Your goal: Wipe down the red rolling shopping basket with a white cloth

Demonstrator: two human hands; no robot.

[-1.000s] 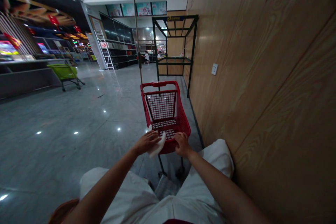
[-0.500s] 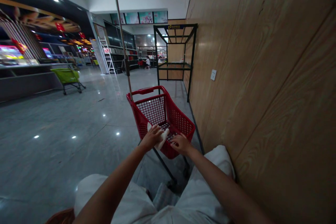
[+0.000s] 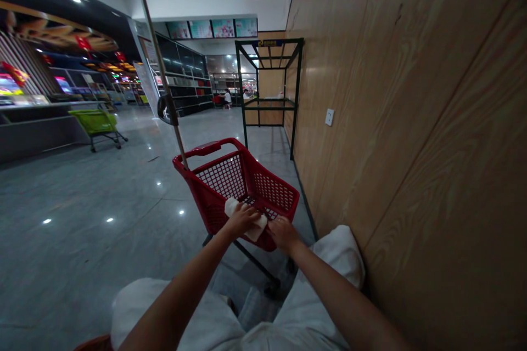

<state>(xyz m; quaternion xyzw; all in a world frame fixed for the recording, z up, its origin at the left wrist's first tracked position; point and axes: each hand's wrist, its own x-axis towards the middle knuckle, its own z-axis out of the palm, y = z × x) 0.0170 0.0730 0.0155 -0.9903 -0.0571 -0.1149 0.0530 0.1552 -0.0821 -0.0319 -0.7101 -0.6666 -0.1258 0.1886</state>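
A small red mesh shopping cart [image 3: 218, 173] with a tall metal pole [image 3: 158, 79] stands in front of my knees, turned at an angle to the left. My left hand [image 3: 241, 218] presses a white cloth [image 3: 230, 207] against the cart's near rim, fingers curled over it. Just to its right, my right hand [image 3: 283, 233] grips the same rim. My knees in white trousers [image 3: 341, 255] show below.
A wooden panelled wall [image 3: 411, 120] with a white socket [image 3: 329, 117] runs along the right. A dark metal shelf frame [image 3: 267, 93] stands beyond the cart. A green cart [image 3: 95, 123] sits far left on the glossy grey floor. People sit far off.
The red cart has swung round so its pole end points left, and its pole leans further left. Both hands stayed on the near rim, the cloth still under the left one.
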